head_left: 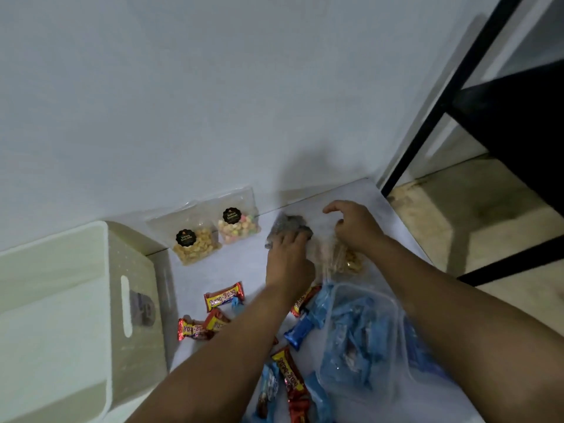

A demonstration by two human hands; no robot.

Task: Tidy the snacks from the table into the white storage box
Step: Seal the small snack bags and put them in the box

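The white storage box stands at the left of the white table, with a slot handle in its side. At the back of the table my left hand grips a clear bag of dark snacks. My right hand pinches a clear bag of yellow-brown snacks beside it. Two more clear pouches lean on the wall: yellow puffs and coloured puffs. Red wrapped bars and blue wrapped bars lie scattered under my forearms.
A clear plastic tub full of blue-wrapped snacks sits at the table's right front. The wall runs close behind the table. A black metal frame and tiled floor lie to the right, past the table edge.
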